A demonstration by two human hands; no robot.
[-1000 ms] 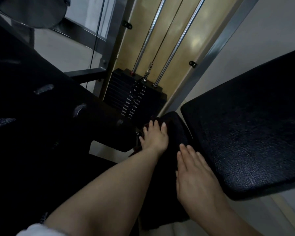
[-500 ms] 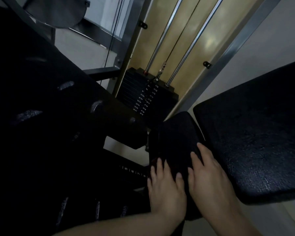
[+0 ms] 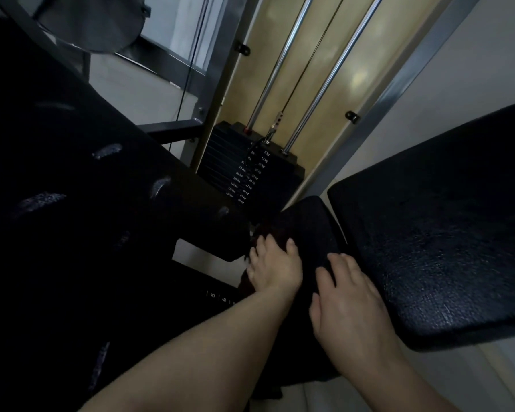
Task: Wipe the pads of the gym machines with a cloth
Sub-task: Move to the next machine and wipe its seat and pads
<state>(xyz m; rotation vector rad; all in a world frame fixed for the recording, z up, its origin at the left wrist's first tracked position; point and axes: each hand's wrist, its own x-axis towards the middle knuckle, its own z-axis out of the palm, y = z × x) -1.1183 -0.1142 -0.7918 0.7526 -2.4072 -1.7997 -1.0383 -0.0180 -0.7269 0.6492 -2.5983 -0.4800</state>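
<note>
A dim gym machine fills the view. Largest is a long black pad (image 3: 72, 203) on the left, with pale smears on its surface, so it probably remains to be wiped. On the right juts a broad black pad (image 3: 434, 248); whether it is clean cannot be told. Behind stands a weight stack (image 3: 250, 171) on steel rods. Between the big pads sits a small narrow pad (image 3: 309, 233) — the one being wiped now. The left hand (image 3: 272, 267) presses a dark cloth (image 3: 266, 230) onto its near left edge, fingers laid over the cloth. The right hand (image 3: 348, 304) rests flat beside it, fingers relaxed and slightly spread — steadying, it seems.
</note>
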